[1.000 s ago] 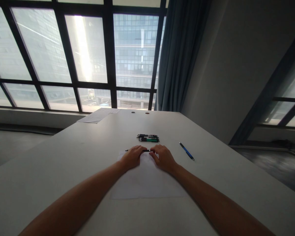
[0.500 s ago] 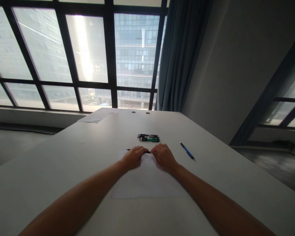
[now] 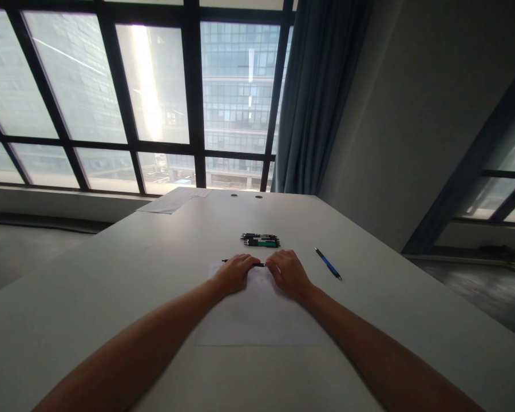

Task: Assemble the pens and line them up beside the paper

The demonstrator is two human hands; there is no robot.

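Both hands grip 1 black pen point(image 3: 257, 264) end to end, left hand point(image 3: 235, 273) & right hand point(image 3: 288, 272) clenched on it, low over paper point(image 3: 257, 320) w/ more pens point(image 3: 260, 240) just beyond.

Bright gridded window point(image 3: 154, 97), blue curtain point(image 3: 317, 97), pale table point(image 3: 90, 286).

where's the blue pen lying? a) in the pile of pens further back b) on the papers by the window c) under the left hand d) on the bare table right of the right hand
d: the blue pen lies alone on the table, to the right of the right hand and apart from the pile of pens.
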